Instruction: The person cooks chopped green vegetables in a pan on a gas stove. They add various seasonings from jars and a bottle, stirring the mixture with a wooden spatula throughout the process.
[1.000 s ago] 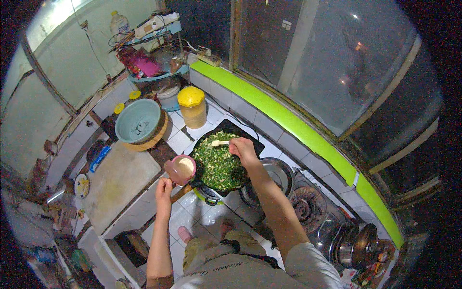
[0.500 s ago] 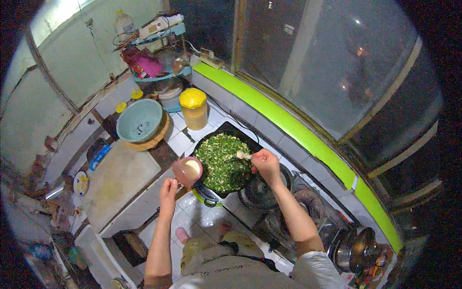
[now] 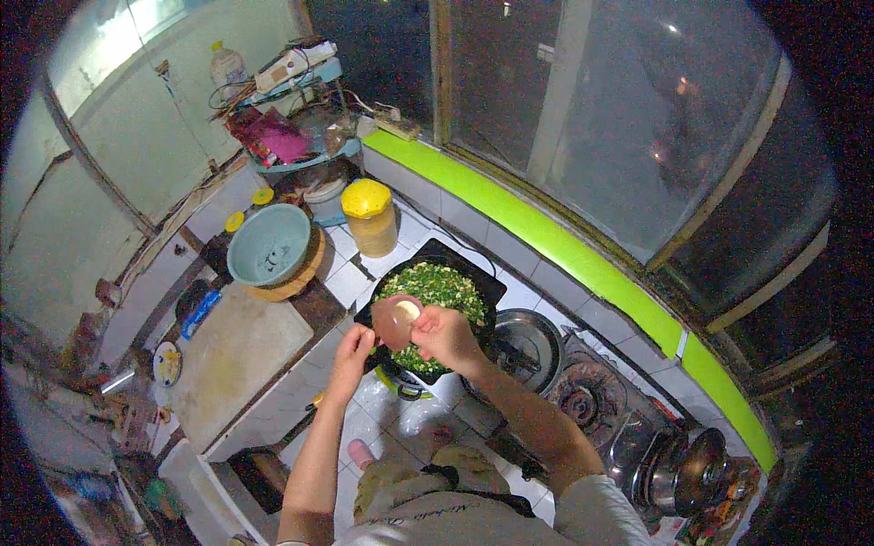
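Observation:
A dark pan (image 3: 496,293) on the white tiled counter holds chopped greens (image 3: 437,278) mixed with small pale bits. Over its near left part is a pink cup (image 3: 393,325) with something pale inside. My left hand (image 3: 350,355) grips this cup at its left side, fingers closed. My right hand (image 3: 443,337) is at the cup's right rim, its fingers pinched together. The small white spoon it held a moment before is mostly hidden behind the fingers at the cup's mouth.
Left of the pan stand a yellow-lidded jar (image 3: 371,218) and a blue-grey basin (image 3: 270,244). A pale cutting board (image 3: 241,341) lies nearer. To the right are a round dark lid (image 3: 528,350), a gas burner (image 3: 583,393) and a steel pot (image 3: 687,469).
My right hand has moved left from over the greens to the pink cup, taking the spoon along. The cup and my left hand have shifted right, over the pan's edge.

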The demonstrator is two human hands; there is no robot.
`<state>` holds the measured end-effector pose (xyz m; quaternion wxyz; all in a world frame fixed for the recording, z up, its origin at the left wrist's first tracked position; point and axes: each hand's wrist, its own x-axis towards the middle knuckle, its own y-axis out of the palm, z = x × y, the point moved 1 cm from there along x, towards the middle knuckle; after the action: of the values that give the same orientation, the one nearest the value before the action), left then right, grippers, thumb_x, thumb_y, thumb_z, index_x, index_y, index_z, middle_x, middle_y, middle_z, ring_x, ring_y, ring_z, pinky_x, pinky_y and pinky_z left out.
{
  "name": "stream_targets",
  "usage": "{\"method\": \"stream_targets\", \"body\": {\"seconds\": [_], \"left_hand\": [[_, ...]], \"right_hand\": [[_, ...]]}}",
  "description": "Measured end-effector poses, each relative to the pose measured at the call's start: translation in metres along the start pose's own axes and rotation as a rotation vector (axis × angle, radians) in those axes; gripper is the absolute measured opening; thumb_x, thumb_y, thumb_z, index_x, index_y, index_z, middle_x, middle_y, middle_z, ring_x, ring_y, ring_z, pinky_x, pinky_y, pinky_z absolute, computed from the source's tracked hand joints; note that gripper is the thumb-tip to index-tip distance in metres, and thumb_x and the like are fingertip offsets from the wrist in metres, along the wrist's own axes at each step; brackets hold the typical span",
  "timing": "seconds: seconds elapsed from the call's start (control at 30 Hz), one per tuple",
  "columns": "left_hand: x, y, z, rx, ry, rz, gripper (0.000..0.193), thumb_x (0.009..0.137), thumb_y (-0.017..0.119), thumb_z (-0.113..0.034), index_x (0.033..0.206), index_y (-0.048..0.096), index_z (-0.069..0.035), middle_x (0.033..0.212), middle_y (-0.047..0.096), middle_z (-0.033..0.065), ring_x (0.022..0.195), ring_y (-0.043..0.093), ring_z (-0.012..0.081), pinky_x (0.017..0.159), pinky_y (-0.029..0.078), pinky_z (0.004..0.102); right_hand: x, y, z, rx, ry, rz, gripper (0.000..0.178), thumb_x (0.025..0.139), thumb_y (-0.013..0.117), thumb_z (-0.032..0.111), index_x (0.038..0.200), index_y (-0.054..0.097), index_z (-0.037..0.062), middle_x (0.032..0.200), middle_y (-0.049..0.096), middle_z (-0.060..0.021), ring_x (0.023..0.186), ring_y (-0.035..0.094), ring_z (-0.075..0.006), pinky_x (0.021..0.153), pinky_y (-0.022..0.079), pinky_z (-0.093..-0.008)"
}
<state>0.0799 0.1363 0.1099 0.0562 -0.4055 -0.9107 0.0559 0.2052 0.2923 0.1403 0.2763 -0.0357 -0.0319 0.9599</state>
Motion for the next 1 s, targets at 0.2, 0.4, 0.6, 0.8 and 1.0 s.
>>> {"method": "stream_targets", "body": {"seconds": [0.2,0.4,0.6,0.8,1.0], "left_hand": [[0.013,0.006,0.016,-0.074,-0.037,0.035,0.024,0.099,0.048,-0.026,0.084,0.05,-0.007,0.083,0.05,-0.0023,0.08,0.047,0.0069,0.077,0.041,0.024],[0.014,0.007,0.033,-0.289,-0.125,0.017,0.019,0.098,0.048,-0.022,0.087,0.05,-0.007,0.088,0.049,-0.0016,0.084,0.051,0.0082,0.087,0.048,0.0285],[-0.001,-0.005,0.02,-0.251,-0.177,-0.07,0.02,0.098,0.049,-0.026,0.094,0.054,-0.007,0.088,0.054,-0.0015,0.086,0.054,0.0088,0.084,0.045,0.0259],[-0.01,-0.025,0.029,-0.235,-0.13,-0.1,0.02,0.099,0.047,-0.025,0.092,0.054,-0.007,0.091,0.056,0.0002,0.085,0.054,0.01,0.081,0.043,0.0254],[-0.029,-0.047,0.032,-0.322,-0.151,-0.162,0.023,0.099,0.045,-0.027,0.09,0.054,-0.008,0.089,0.056,0.0003,0.086,0.053,0.0102,0.083,0.041,0.0258]], "right_hand": [[0.009,-0.024,-0.022,0.374,0.22,-0.14,0.012,0.081,0.064,0.011,0.08,0.059,0.0003,0.065,0.059,-0.0058,0.05,0.055,-0.0125,0.046,0.046,-0.0248],[0.008,-0.062,-0.034,0.524,0.113,-0.193,0.015,0.081,0.065,0.015,0.079,0.06,0.0016,0.066,0.056,-0.0041,0.053,0.053,-0.0128,0.049,0.046,-0.026],[0.03,-0.1,-0.055,0.295,0.071,-0.367,0.013,0.082,0.062,0.013,0.081,0.06,0.0,0.063,0.057,-0.004,0.052,0.053,-0.0127,0.049,0.045,-0.0253],[0.081,-0.11,-0.095,0.246,0.016,-0.493,0.011,0.079,0.066,0.005,0.083,0.057,-0.0003,0.063,0.061,-0.0071,0.049,0.058,-0.0139,0.044,0.048,-0.0279],[0.052,-0.103,-0.082,-0.163,-0.037,-0.48,0.011,0.078,0.065,0.008,0.082,0.057,0.0006,0.064,0.062,-0.0075,0.051,0.059,-0.0152,0.048,0.048,-0.029]]}}
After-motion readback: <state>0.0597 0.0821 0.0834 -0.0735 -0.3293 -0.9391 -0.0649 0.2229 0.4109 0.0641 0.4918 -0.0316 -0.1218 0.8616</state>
